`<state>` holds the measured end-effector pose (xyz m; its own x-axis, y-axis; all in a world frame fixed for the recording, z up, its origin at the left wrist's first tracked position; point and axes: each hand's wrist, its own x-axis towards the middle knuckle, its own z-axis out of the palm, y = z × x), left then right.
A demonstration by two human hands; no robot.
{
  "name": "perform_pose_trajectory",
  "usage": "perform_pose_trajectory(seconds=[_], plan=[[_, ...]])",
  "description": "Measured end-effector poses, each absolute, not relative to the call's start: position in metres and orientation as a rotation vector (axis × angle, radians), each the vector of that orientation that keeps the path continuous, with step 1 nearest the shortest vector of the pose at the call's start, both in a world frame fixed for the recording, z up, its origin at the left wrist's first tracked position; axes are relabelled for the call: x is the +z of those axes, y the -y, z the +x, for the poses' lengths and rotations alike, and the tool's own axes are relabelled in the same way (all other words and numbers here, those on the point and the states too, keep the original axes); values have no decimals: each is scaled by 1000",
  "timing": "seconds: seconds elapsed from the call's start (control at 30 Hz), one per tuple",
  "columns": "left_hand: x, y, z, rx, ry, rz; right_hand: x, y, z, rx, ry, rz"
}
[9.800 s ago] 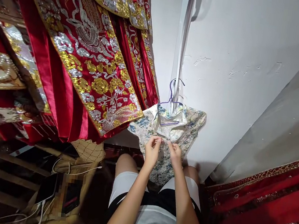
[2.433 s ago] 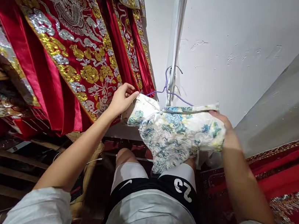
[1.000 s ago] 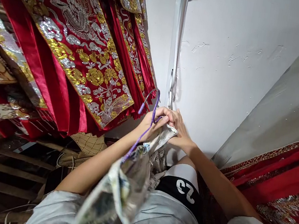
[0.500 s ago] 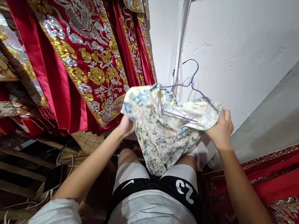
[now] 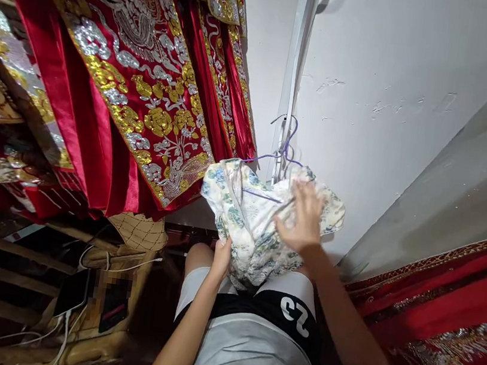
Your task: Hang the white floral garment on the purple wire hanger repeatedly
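Observation:
A small cream garment with a blue and green flower print (image 5: 251, 220) hangs on a purple wire hanger (image 5: 281, 151) in front of a white wall. My left hand (image 5: 220, 259) grips the garment's lower left edge, fingers closed on the cloth. My right hand (image 5: 303, 218) lies on the garment's front near the collar with fingers stretched out, slightly blurred. My knees in white and black shorts (image 5: 279, 314) sit just below the garment.
Red robes with gold and silver embroidery (image 5: 139, 83) hang close at the left. More red embroidered cloth (image 5: 442, 319) lies at the right under a silvery sheet (image 5: 467, 171). A woven chair with phones and cables (image 5: 91, 300) stands at lower left. A pale vertical strip (image 5: 297, 63) runs up the wall.
Both hands held the garment's shoulders spread wide half a second ago. Now the left hand has dropped to the lower edge and the right has moved onto the front; the garment hangs lower.

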<state>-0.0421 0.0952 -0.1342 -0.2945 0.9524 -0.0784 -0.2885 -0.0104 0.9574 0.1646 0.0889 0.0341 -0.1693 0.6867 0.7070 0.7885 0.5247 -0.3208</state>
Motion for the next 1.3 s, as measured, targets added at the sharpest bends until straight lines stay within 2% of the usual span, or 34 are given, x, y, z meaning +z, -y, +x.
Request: perform_pose_trajectory(seconds=[0.07,0.13,0.23,0.3,0.47,0.7,0.77,0.97,1.13,1.3], plan=[[-137,-94,-36,1541,-1182,803,16,-79,133,7,2038,-979],[-138,-93,-31,1580,-1170,846,-5,-71,108,169,1908,-859],[-141,-89,-30,1551,-1287,845,-39,-66,96,340,1355,-1099],[-144,-85,-30,1514,-1357,820,-57,-71,103,485,1216,-1336],[-143,-76,-20,1559,-1347,876,-78,-86,132,787,1440,-1640],[-139,-55,-18,2037,-1653,1311,-84,-81,149,1129,1491,-1505],[-138,-53,-14,1983,-1614,1528,-84,-79,152,1171,1472,-1452],[-127,-66,16,1388,-1261,1692,-70,-70,152,1309,1447,-1266],[-123,-67,22,1409,-1254,1732,-42,-65,161,1390,1433,-1174],[-126,-63,23,1340,-1236,1836,28,-100,168,1244,1215,-997]])
